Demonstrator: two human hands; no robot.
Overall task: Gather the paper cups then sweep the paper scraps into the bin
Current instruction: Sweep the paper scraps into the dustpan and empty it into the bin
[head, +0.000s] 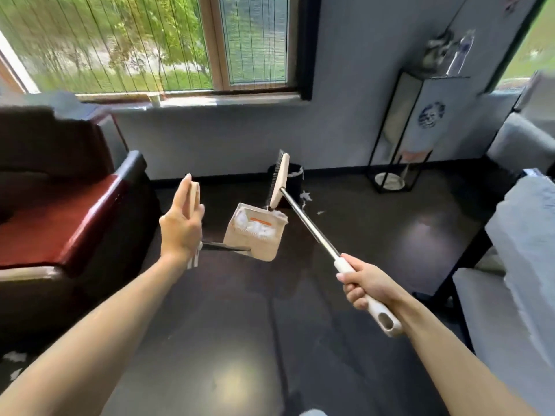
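Observation:
My left hand (180, 226) holds the beige end of the dustpan handle (193, 196) between thumb and fingers. The beige dustpan (255, 238) hangs tilted above the dark floor with white paper scraps (258, 228) inside it. My right hand (365, 285) grips the white grip of a broom, whose metal shaft (312, 228) runs up and left to the broom head (279, 181). The head is raised just above the dustpan's far edge. Behind it a black bin (292, 178) stands against the wall. A few scraps (306, 197) lie on the floor beside the bin. No paper cups are in view.
A dark red sofa (60, 211) fills the left side. Grey upholstered furniture (519, 235) stands on the right, and a black metal-framed stand (402, 130) is in the far right corner. More white scraps (15, 360) lie at the lower left.

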